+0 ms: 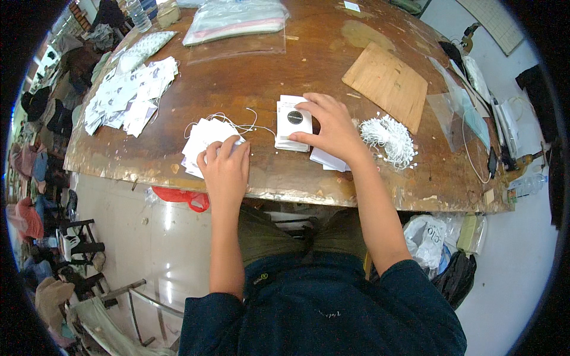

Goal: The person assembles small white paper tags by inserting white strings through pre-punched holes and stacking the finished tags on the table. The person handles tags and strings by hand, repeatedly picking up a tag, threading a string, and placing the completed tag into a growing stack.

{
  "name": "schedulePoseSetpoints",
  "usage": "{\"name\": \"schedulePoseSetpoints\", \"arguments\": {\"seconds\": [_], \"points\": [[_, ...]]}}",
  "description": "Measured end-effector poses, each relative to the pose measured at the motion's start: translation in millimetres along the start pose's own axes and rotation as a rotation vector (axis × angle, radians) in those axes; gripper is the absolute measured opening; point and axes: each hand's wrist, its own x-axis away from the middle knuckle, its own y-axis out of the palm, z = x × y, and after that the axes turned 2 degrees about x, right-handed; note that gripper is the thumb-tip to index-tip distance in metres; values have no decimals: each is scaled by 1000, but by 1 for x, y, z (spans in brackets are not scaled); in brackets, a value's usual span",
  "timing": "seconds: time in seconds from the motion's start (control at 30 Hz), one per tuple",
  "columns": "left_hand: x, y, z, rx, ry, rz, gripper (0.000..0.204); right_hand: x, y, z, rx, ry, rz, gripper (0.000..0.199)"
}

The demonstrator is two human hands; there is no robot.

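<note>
Head view, left to right: a spread of small white printed paper tags [130, 95] lies at the far left of the worn brown wooden table [261, 71]. Nearer the edge, the left hand [225, 166] — fingers curled, palm down — presses a loose pile of white tags with thin white strings [205, 137]. Just beside it, the right hand [333, 127] pinches a neat stack of white tags with a black round mark [293, 121] between thumb and fingers. Further right sit a bundle of white string loops [389, 139] and a flat brown cardboard sheet [386, 84].

Garment workshop: worn worktable [309, 65] w/ tag piles [127, 98], string loops [389, 139].
</note>
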Motion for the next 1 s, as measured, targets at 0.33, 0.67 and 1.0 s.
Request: {"name": "schedulePoseSetpoints", "arguments": {"seconds": [0.33,0.67,1.0], "points": [[11,-10,31,1559,-322,-100,42,26,-28,-40,-13,-153,181,68],[32,3,39,1751,-570,-217,30,64,-47,6,251,179,-101,79],[32,4,40,1691,-561,-207,31,74,-42,21,143,136,-99,64]]}}
